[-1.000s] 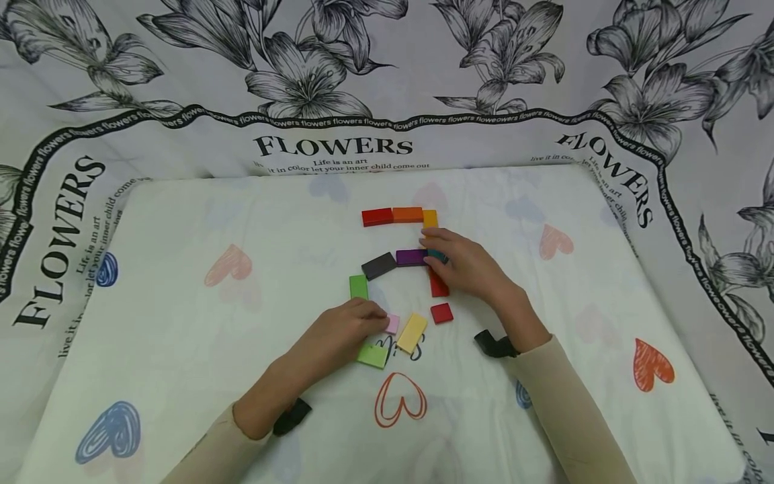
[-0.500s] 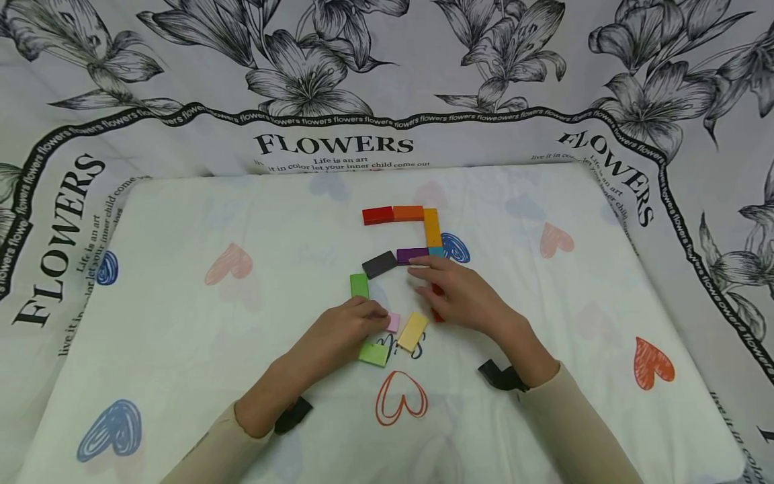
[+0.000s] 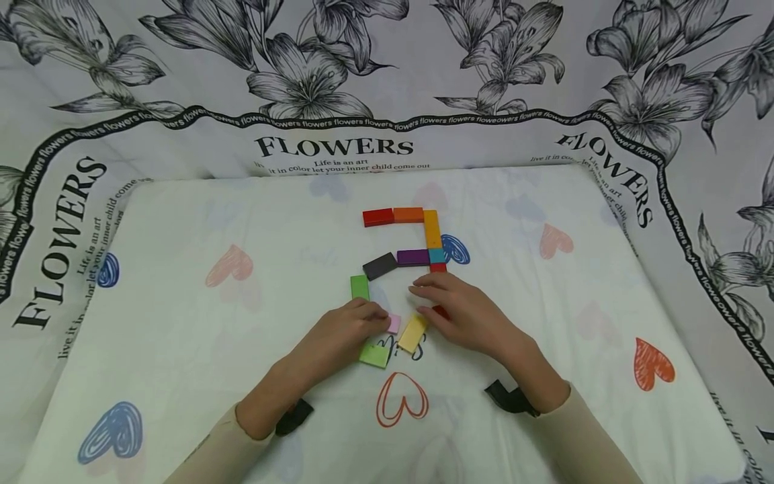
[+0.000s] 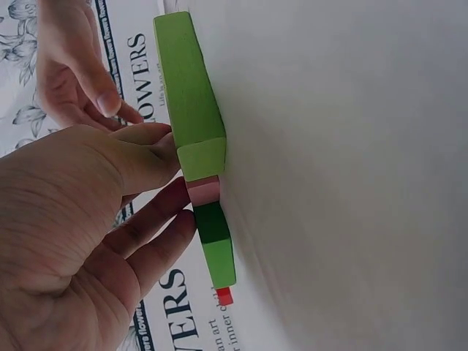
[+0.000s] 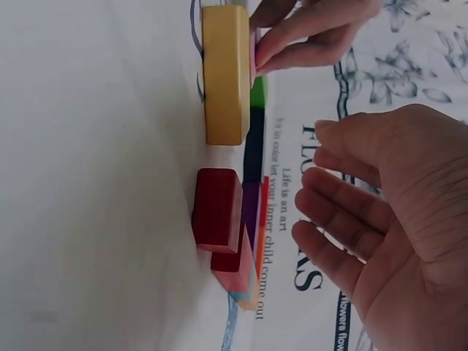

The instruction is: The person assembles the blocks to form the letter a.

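Observation:
Near the middle of the table my left hand (image 3: 341,333) pinches a small pink block (image 3: 394,324). A green block (image 3: 359,287) lies just beyond it and a light green block (image 3: 374,355) nearer. My right hand (image 3: 468,310) hovers over the red blocks, fingers spread and holding nothing. In the right wrist view, one red block (image 5: 216,208) lies in front of another red block (image 5: 232,267), both apart from the fingers. A yellow block (image 3: 413,334) lies tilted between the hands. In the head view the right hand partly hides the red blocks.
Farther back, red (image 3: 377,217), orange (image 3: 408,215) and yellow-orange (image 3: 432,229) blocks form a corner. Teal (image 3: 437,255), purple (image 3: 413,258) and dark grey (image 3: 380,266) blocks continue the line. A white heart-printed cloth (image 3: 181,363) covers the table.
My right hand has let go near the teal and red blocks and drawn back toward me, uncovering the yellow-orange and teal blocks. The small red block appears shifted slightly. My left hand stays put.

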Demonstrator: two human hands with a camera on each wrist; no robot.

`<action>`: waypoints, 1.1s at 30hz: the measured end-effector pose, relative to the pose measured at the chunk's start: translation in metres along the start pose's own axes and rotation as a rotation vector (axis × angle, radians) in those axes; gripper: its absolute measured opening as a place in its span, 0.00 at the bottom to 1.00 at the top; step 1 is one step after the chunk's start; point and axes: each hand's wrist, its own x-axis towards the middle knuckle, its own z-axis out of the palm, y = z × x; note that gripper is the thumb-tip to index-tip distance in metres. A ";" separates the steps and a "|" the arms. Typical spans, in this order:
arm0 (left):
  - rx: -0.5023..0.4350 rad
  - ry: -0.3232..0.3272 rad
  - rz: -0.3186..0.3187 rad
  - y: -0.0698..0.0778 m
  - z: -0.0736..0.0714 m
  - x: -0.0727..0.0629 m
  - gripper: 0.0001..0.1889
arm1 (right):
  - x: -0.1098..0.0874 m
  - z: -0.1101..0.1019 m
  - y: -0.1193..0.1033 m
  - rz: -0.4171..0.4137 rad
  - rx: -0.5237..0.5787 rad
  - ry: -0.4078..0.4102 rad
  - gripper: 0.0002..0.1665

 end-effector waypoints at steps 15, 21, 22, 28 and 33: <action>-0.001 0.001 -0.007 0.001 0.000 -0.002 0.19 | -0.029 0.004 -0.002 0.099 -0.058 0.073 0.23; -0.004 -0.001 -0.016 0.000 0.001 -0.002 0.20 | -0.035 0.009 -0.001 0.138 -0.100 0.081 0.24; -0.004 0.000 -0.015 0.000 0.001 -0.002 0.20 | -0.035 0.010 -0.001 0.147 -0.108 0.080 0.24; 0.002 0.008 -0.013 0.000 0.001 -0.002 0.19 | -0.037 0.016 0.000 0.192 -0.118 0.090 0.22; 0.000 0.013 -0.007 0.000 0.001 -0.002 0.19 | -0.037 0.021 0.000 0.227 -0.107 0.102 0.22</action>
